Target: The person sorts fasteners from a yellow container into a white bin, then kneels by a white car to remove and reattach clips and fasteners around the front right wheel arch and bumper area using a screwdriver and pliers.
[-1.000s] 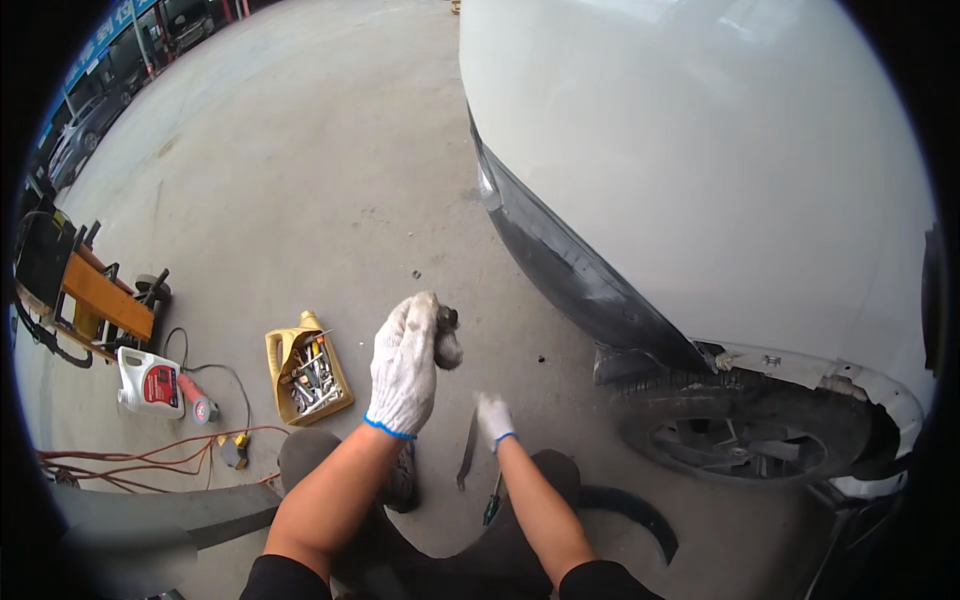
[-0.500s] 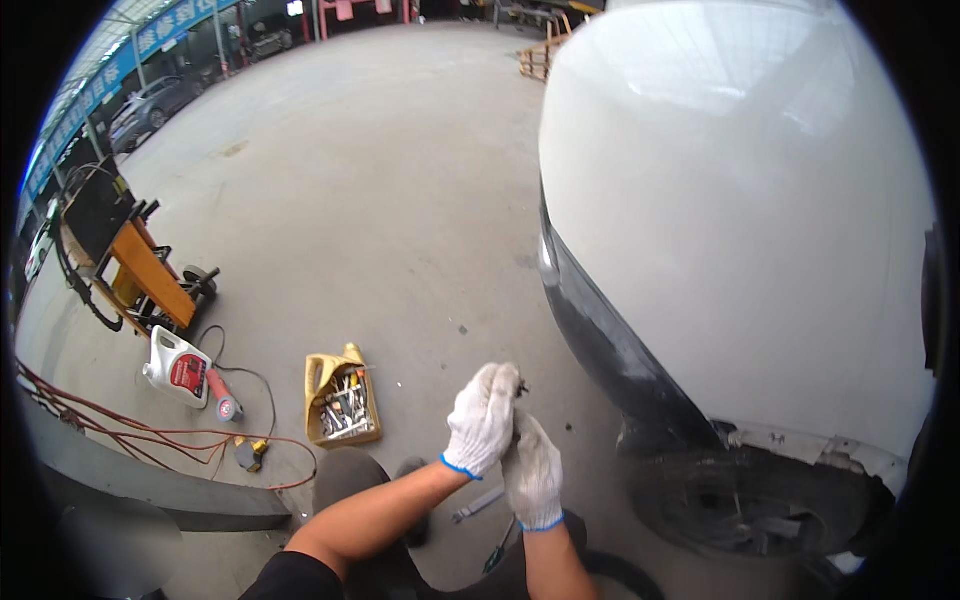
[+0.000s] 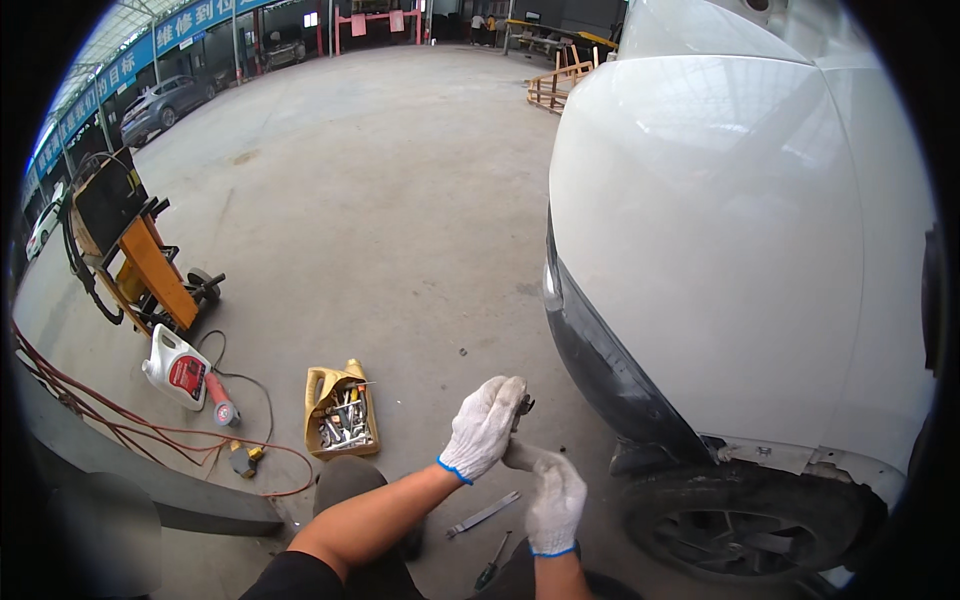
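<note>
My left hand [image 3: 483, 430], in a white knit glove, grips a small dark part [image 3: 523, 405] whose shape is partly hidden by the fingers. Just below it, my right hand [image 3: 555, 503], also gloved, has curled fingers at something greyish, too unclear to name. On the floor beneath them lie a flat silver wrench [image 3: 483, 512] and a dark-handled screwdriver [image 3: 488, 568]. A yellow cut-open jug [image 3: 318, 400] full of hand tools stands beside my knee.
A white car [image 3: 720, 230] with its wheel [image 3: 740, 540] fills the right side. At left are an orange trolley machine [image 3: 155, 270], white jug [image 3: 178, 368], red grinder [image 3: 222, 405], cables and a curved grey piece [image 3: 200, 510]. Two distant people [image 3: 483, 28] stand at the back.
My right hand has left the flat tool near the floor and risen beside my left, which still grips the small part. The view has tilted upward, showing more of the workshop.
</note>
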`<state>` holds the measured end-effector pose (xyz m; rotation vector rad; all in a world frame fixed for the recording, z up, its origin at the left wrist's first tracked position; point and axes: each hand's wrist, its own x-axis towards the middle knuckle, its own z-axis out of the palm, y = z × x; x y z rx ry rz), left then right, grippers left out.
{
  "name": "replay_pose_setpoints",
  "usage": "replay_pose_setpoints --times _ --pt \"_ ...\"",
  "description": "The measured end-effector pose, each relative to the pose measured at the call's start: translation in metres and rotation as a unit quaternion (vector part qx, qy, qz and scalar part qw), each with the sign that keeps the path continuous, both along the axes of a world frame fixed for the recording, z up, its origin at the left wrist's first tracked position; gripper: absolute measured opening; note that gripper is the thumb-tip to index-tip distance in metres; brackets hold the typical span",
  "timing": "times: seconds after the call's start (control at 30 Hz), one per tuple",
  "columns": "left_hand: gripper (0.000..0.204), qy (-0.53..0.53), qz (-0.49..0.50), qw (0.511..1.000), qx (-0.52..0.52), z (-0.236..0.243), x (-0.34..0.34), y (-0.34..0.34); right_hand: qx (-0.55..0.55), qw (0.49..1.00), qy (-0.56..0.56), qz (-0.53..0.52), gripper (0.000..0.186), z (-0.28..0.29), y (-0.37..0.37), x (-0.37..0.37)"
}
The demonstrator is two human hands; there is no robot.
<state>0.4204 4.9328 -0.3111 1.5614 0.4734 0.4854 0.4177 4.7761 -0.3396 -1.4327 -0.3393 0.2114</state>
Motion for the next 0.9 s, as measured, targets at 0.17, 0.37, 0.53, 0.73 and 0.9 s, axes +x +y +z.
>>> replay_pose_setpoints --times 0.17,0.37,0.53,0.73,0.9 --pt "0.032 -0.038 -0.148 0.973 0.172 0.006 -0.003 -0.003 -0.053 0.997 -0.063 0.007 0.030 0.032 -0.013 0.027" --pt "0.025 -0.040 -0.218 0.935 0.275 0.003 0.003 -0.015 -0.237 0.947 -0.215 0.024 0.023 0.045 -0.027 0.041" --pt "0.020 -0.133 -0.192 0.937 0.261 -0.006 0.005 -0.016 -0.224 0.944 -0.241 0.035 0.022 0.049 -0.025 0.045" --pt "0.025 -0.089 -0.213 0.941 0.248 -0.007 0.004 -0.028 -0.228 0.938 -0.261 0.005 0.023 0.028 -0.039 0.047" --pt "0.053 0.027 -0.157 0.982 0.101 0.002 0.006 -0.020 -0.249 0.951 -0.185 0.008 0.024 -0.011 -0.080 0.059"
